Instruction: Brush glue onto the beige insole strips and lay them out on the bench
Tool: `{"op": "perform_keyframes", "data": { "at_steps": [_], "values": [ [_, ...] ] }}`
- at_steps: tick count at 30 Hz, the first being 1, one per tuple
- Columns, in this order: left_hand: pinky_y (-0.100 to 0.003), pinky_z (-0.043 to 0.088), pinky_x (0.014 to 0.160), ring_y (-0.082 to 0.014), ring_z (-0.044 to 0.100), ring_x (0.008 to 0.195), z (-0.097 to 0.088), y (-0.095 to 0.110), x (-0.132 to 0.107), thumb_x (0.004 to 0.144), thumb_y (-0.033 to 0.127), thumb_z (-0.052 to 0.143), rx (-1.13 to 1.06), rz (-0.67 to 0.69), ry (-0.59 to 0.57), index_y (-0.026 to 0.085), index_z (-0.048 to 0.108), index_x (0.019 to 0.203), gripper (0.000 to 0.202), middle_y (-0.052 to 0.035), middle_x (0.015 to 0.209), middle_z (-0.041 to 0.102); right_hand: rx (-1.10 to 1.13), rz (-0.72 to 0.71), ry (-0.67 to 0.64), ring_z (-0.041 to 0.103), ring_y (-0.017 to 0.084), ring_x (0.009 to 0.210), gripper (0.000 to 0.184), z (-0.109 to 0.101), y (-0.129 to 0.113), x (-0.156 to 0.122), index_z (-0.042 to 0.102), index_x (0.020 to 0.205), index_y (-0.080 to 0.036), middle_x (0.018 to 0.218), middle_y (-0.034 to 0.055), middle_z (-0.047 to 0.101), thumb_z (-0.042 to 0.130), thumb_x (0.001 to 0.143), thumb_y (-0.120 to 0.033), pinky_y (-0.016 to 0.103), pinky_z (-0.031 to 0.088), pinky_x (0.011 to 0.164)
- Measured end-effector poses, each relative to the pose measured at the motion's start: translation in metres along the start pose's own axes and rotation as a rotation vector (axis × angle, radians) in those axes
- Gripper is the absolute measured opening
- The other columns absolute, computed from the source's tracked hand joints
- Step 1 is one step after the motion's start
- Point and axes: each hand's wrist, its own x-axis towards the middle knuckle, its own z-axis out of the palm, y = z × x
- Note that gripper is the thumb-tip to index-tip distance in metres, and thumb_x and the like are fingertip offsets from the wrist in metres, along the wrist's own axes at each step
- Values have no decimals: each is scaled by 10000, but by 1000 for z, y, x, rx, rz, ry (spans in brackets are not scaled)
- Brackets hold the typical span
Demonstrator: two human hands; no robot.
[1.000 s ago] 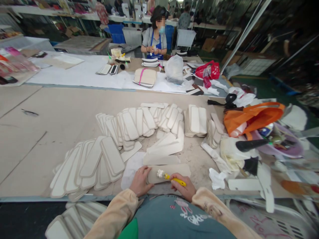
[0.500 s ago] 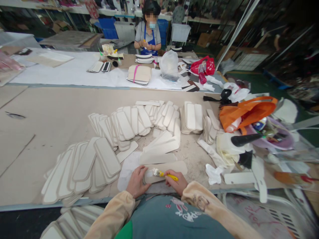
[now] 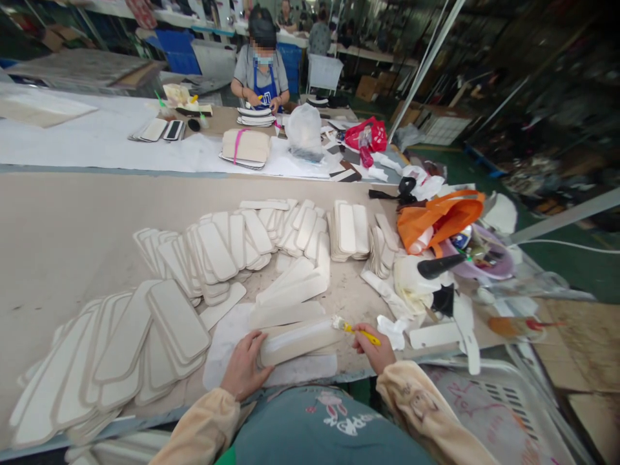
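Note:
A long beige panel with rounded ends point(image 3: 300, 340) lies in front of me, a white wet-looking streak running along it. My left hand point(image 3: 245, 365) grips its left end between thumb and fingers. My right hand point(image 3: 375, 347) is closed around the yellow handle of a brush point(image 3: 364, 332); its white-coated bristles touch the panel's right end. Under the panel is a white sheet point(image 3: 225, 352). Just beyond lie a few loose panels point(image 3: 290, 287). Fanned stacks of similar panels point(image 3: 177, 320) spread to the left and behind.
To the right are an orange bag point(image 3: 436, 219), a purple basin point(image 3: 498, 261), crumpled white paper point(image 3: 391, 329) and a white crate point(image 3: 504, 394) below the table edge. Across the table a co-worker point(image 3: 264, 71) in a blue apron handles stacked pieces.
My right hand has drawn the brush rightward to the panel's end, and the white streak now runs along its length. My left hand still holds the left end. The view has turned right.

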Motion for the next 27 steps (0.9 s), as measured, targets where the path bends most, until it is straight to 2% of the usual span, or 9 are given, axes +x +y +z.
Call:
{"op": "perform_keyframes", "data": {
  "at_steps": [2,4,11,13,16,21,27],
  "values": [
    [-475,410,995,-302,452,1174,0,0,1,664,322,664,-2,5,0,174,423,1268,666,-143,1281,435,-20,-43,-11,556,133,513,330,0,-3,-3,596,892,-170,584,-1,596,521,796,-477,235,494,516],
    [-483,409,994,-305,452,1175,-1,0,2,660,322,668,-7,8,-2,180,418,1274,679,-142,1284,436,3,-90,-86,551,125,507,307,8,-9,-9,599,903,-168,585,-1,598,514,818,-451,224,486,506],
    [-471,413,996,-306,459,1175,-3,3,1,627,304,683,-11,6,5,163,439,1267,699,-154,1283,450,73,-124,-555,590,110,529,196,76,-34,-20,618,921,-169,624,-1,639,501,839,-303,209,511,541],
    [-464,420,992,-306,463,1173,-3,5,0,626,301,679,-10,8,10,156,448,1263,693,-159,1276,458,53,-143,-637,599,108,538,186,92,-37,-18,625,931,-174,635,-3,646,500,834,-270,213,516,559],
    [-461,424,990,-306,463,1175,-4,7,0,643,306,665,-7,10,7,135,450,1260,675,-172,1274,457,-10,-182,-705,602,105,534,194,105,-37,-14,636,950,-181,641,-5,652,499,827,-243,204,505,554],
    [-471,414,1001,-307,450,1188,-3,7,0,658,302,649,0,4,-3,135,438,1265,664,-175,1289,441,-81,-165,-672,596,101,521,212,100,-26,-12,648,955,-190,619,-14,640,494,818,-239,195,490,540],
    [-480,401,1015,-308,439,1200,-2,4,-1,677,323,643,-6,-7,-21,155,419,1282,666,-162,1309,420,-91,-123,-524,604,111,548,216,61,-19,-11,637,934,-180,620,-12,634,473,821,-264,200,494,551]
  ]
}}
